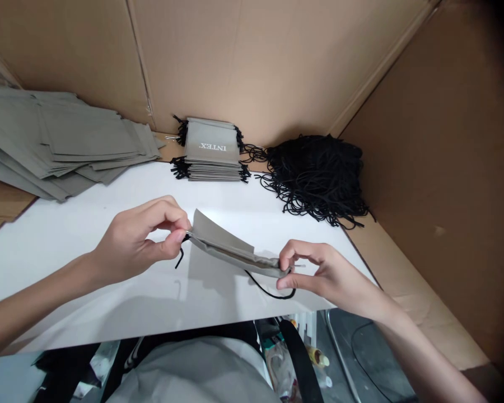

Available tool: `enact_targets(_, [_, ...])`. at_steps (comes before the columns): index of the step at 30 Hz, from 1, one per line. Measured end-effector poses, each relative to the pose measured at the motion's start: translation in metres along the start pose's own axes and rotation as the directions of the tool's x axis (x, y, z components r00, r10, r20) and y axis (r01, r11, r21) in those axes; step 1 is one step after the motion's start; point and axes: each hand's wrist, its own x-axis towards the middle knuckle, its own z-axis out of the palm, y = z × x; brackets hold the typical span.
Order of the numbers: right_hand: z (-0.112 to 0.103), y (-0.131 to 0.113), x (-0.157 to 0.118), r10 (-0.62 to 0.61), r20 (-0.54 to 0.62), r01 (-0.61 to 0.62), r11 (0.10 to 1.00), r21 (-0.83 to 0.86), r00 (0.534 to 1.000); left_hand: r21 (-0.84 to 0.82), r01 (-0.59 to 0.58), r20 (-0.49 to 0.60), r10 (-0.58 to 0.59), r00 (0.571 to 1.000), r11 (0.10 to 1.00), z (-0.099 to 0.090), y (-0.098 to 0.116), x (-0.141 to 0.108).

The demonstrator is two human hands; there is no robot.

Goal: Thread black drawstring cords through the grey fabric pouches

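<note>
A grey fabric drawstring pouch [231, 246] is stretched between my two hands above the white tabletop, its hemmed edge bunched towards the right. My left hand [145, 238] pinches its left corner, where a short black cord end [179, 258] hangs and a bit of thin metal shows at the fingertips. At the opposite end, thumb and fingers of my right hand [319, 274] are closed on the hem. A thin metal threading needle [299, 266] sticks out past those fingers. Below the pouch a black cord [269, 290] loops to the right hand.
Behind my hands stands a stack of grey pouches [212, 143] with black cords, the top one printed INTEX. Flat grey fabric pieces [88, 134] are piled at left. A heap of black cords [319, 173] lies at right. Cardboard walls [243, 61] enclose the white table [126, 313].
</note>
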Motion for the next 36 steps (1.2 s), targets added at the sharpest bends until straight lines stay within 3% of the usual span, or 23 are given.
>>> enact_targets(4, [0.003, -0.001, 0.001, -0.234, 0.040, 0.237, 0.964, -0.122, 0.971, 0.026, 0.008, -0.068, -0.006, 0.998, 1.000, -0.002, -0.005, -0.003])
enact_targets(6, [0.004, -0.003, 0.000, -0.287, 0.073, 0.296, 0.940, -0.173, 0.955, 0.030, 0.038, -0.081, -0.035, 0.996, 0.999, -0.003, -0.007, -0.004])
enact_targets(11, [0.007, -0.011, 0.002, -0.242, 0.087, 0.257, 0.915, -0.312, 0.966, 0.055, 0.085, -0.042, -0.083, 0.996, 0.995, -0.004, -0.005, -0.006])
enact_targets(14, [0.007, -0.011, 0.005, -0.234, 0.007, 0.215, 0.880, -0.424, 0.972, 0.080, 0.146, -0.018, -0.145, 0.989, 0.986, -0.003, -0.003, -0.009])
enact_targets(17, [0.004, -0.009, 0.007, -0.292, -0.090, 0.189, 0.793, -0.579, 0.952, 0.127, 0.123, 0.040, -0.129, 0.991, 0.984, -0.002, -0.004, -0.011])
enact_targets(19, [0.001, -0.008, 0.007, -0.369, -0.061, 0.246, 0.724, -0.645, 0.928, 0.156, 0.118, 0.044, -0.126, 0.991, 0.981, -0.002, -0.005, -0.012])
enact_targets(22, [-0.006, -0.003, 0.010, -0.436, 0.102, 0.409, 0.702, -0.583, 0.894, 0.155, 0.150, 0.015, -0.154, 0.988, 0.977, -0.001, -0.005, -0.013])
enact_targets(25, [-0.009, 0.005, 0.014, -0.437, 0.174, 0.466, 0.763, -0.448, 0.882, 0.116, 0.246, 0.058, -0.254, 0.965, 0.962, -0.001, -0.004, -0.012])
enact_targets(28, [-0.010, 0.012, 0.017, -0.464, 0.141, 0.484, 0.813, -0.323, 0.875, 0.078, 0.366, 0.114, -0.373, 0.921, 0.927, 0.001, -0.002, -0.011])
enact_targets(31, [-0.012, 0.015, 0.017, -0.511, 0.063, 0.503, 0.807, -0.310, 0.857, 0.065, 0.435, 0.108, -0.440, 0.891, 0.898, 0.003, 0.002, -0.009])
enact_targets(36, [-0.015, 0.012, 0.015, -0.525, -0.015, 0.496, 0.813, -0.305, 0.851, 0.056, 0.453, 0.154, -0.455, 0.877, 0.890, 0.003, 0.004, -0.007])
